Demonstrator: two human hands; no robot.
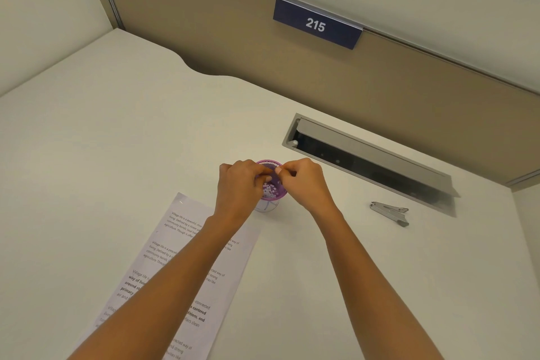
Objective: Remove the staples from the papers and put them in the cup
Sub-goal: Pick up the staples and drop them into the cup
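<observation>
- Our left hand (238, 181) and right hand (304, 181) meet over the cup (268, 161), fingers curled; we cannot tell whether they pinch a staple.
- Papers (181, 222) lie just beside the cup.
- We should let go low, inside the rim.

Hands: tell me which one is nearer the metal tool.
The right hand: the metal tool lies on its side of the cup; the left hand is opposite.
</observation>
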